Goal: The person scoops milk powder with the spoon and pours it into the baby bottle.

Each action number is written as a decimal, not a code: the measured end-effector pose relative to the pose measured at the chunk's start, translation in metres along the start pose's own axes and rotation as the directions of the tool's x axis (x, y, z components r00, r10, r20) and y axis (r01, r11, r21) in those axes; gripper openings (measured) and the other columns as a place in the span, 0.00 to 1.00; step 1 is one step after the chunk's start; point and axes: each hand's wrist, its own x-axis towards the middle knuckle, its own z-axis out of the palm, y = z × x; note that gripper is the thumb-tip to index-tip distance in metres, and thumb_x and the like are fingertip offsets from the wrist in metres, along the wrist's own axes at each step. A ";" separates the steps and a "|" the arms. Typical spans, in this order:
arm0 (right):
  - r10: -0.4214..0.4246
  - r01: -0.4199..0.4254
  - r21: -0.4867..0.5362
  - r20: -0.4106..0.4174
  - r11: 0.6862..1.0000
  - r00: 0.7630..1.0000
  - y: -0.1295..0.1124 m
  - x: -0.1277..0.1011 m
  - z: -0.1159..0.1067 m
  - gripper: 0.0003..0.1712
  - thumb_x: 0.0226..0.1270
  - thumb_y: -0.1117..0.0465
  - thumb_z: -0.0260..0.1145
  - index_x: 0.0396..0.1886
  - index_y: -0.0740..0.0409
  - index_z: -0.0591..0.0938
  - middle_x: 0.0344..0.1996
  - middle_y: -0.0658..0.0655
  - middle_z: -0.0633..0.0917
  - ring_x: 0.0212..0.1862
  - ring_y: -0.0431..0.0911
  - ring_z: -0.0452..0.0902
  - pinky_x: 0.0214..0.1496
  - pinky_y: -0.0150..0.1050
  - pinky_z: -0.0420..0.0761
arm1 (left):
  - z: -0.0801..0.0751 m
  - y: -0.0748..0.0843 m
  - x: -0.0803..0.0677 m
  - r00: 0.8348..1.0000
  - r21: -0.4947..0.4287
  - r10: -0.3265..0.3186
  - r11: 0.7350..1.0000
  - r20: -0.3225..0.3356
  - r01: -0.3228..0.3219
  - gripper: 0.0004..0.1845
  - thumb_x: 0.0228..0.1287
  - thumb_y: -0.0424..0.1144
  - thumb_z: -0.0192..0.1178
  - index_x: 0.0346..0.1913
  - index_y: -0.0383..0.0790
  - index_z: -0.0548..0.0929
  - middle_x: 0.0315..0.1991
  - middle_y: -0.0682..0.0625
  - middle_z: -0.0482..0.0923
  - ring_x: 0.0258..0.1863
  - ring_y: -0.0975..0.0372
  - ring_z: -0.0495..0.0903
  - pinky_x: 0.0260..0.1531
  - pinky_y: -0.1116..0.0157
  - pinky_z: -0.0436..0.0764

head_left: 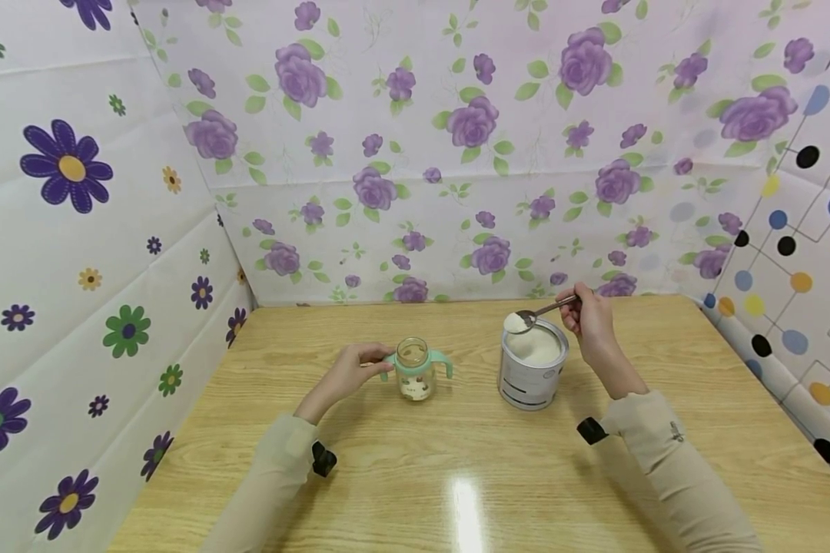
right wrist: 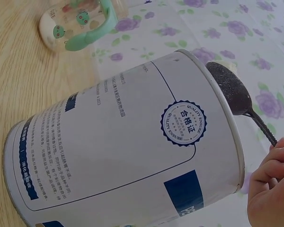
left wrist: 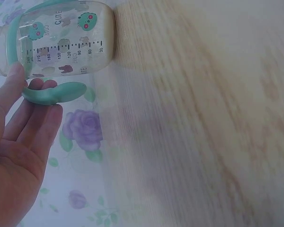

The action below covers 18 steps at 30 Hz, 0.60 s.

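A clear baby bottle [head_left: 415, 378] with a mint-green collar and two handles stands uncapped on the table. My left hand [head_left: 356, 371] pinches its left handle [left wrist: 54, 93] between thumb and fingers. To the right stands a white milk powder can [head_left: 531, 384], open at the top and holding pale powder [head_left: 541, 347]. My right hand [head_left: 590, 322] grips a dark metal spoon [head_left: 546, 309] by its handle. The spoon's bowl, heaped with powder, is over the can's rim. In the right wrist view the underside of the spoon [right wrist: 229, 87] shows beside the rim.
The wooden table [head_left: 401, 476] reaches back to a wall covering [head_left: 415, 153] with purple roses. Patterned sheets also hang at left and right. Black straps [head_left: 323, 458] are at both wrists.
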 end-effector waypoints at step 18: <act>-0.015 0.015 0.014 -0.011 1.000 1.000 0.000 -0.002 0.007 0.28 0.80 0.60 0.40 0.22 0.59 0.80 0.11 0.47 0.76 0.10 0.34 0.65 0.11 0.24 0.62 | 0.000 -0.001 0.000 1.000 0.018 0.027 0.999 0.003 -0.027 0.17 0.65 0.40 0.63 0.55 0.39 0.82 0.49 0.44 0.84 0.49 0.53 0.83 0.47 0.63 0.84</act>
